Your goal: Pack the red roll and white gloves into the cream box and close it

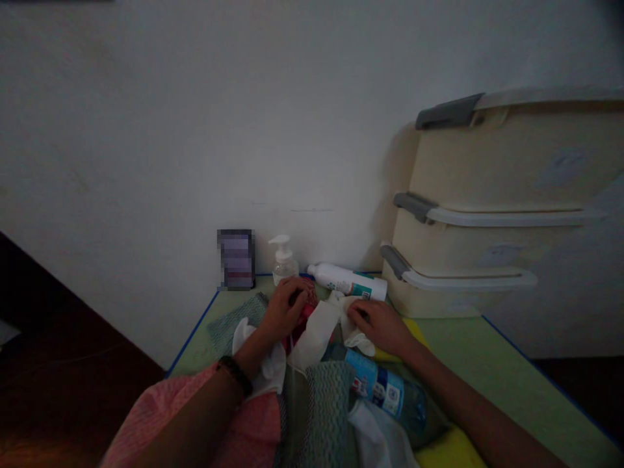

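My left hand (285, 309) is closed, its curled fingers on a dark red cloth (307, 312) with a mesh-like patch. A black band circles that wrist. My right hand (380, 325) pinches a crumpled white cloth (351, 328), thin like a wipe. Between both hands a flat white sheet (316, 335) hangs down. Below my right hand lies a clear bottle with a blue label (377, 383), tilted on its side. A green-grey knitted cloth (329, 409) is in front, and another white cloth (270, 361) sits under my left forearm.
A clear pump bottle (283, 263) stands by the wall, with a white bottle (346, 281) lying beside it. A phone-like screen (237, 260) leans at the left. Stacked cream bins (463, 250) rise on the right. Yellow cloth (451, 448) and pink fabric (166, 403) lie near me on the green table (507, 377).
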Motion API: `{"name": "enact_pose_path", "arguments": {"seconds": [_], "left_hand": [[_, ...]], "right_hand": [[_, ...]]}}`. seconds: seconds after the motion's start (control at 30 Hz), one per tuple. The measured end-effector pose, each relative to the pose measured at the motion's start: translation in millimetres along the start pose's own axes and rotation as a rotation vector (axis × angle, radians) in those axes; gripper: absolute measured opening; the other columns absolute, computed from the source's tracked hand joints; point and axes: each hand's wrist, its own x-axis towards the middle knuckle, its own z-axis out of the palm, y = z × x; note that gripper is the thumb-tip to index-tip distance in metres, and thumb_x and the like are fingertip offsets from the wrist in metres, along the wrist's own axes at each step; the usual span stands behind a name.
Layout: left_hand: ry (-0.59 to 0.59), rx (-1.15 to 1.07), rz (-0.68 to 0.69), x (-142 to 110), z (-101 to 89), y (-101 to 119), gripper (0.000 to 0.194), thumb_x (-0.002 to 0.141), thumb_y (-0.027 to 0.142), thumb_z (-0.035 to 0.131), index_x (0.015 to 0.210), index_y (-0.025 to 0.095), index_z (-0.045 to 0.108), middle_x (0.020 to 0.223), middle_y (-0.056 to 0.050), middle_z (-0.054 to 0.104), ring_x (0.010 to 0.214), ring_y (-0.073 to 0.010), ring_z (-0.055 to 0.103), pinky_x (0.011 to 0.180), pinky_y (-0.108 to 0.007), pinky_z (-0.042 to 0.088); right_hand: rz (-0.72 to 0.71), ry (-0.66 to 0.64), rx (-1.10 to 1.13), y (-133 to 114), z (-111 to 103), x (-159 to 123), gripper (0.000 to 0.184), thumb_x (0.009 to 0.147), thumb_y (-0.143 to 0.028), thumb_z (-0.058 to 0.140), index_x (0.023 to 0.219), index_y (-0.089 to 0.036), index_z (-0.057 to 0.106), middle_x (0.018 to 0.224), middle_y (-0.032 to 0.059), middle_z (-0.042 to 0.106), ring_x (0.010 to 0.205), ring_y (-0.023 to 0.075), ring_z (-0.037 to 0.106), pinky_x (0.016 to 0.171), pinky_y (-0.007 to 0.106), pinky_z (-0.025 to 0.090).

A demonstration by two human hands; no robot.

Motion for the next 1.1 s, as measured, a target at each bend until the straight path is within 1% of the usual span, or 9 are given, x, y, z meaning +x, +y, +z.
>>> {"name": "enact_pose_path", "arguments": {"seconds": [0.2,0.83,1.1], "left_hand": [[0.001,0.006,-0.014,-0.7,-0.1,0.0,0.016,0.084,0.018,0.046,0.081,0.019,0.062,0.089,-0.007,0.068,0.094,-0.0225,0.058,0.089,-0.039,0.043],[-0.018,-0.004,-0.002,-0.2,-0.3,-0.6,0.017,0.085,0.018,0.046,0.082,0.020,0.063,0.088,-0.006,0.069,0.094,-0.0219,0.059,0.091,-0.039,0.043],[-0.006,0.004,-0.006,-0.8,0.1,-1.6,0.017,0.084,0.017,0.047,0.083,0.020,0.064,0.089,-0.006,0.069,0.095,-0.0221,0.058,0.090,-0.038,0.044]], "right_hand": [[0.000,-0.001,-0.001,-0.6,-1.2,0.0,0.033,0.093,-0.030,0.037,0.081,-0.018,0.064,0.079,0.0056,0.069,0.073,0.0175,0.062,0.066,0.027,0.037],[-0.011,-0.004,0.002,0.3,-0.9,-0.1,0.032,0.093,-0.030,0.036,0.079,-0.018,0.063,0.077,0.0052,0.068,0.072,0.0170,0.061,0.066,0.027,0.037],[-0.015,0.004,0.003,0.5,-0.3,-0.3,0.033,0.093,-0.031,0.036,0.079,-0.018,0.063,0.077,0.0049,0.068,0.071,0.0164,0.060,0.065,0.027,0.037]]}}
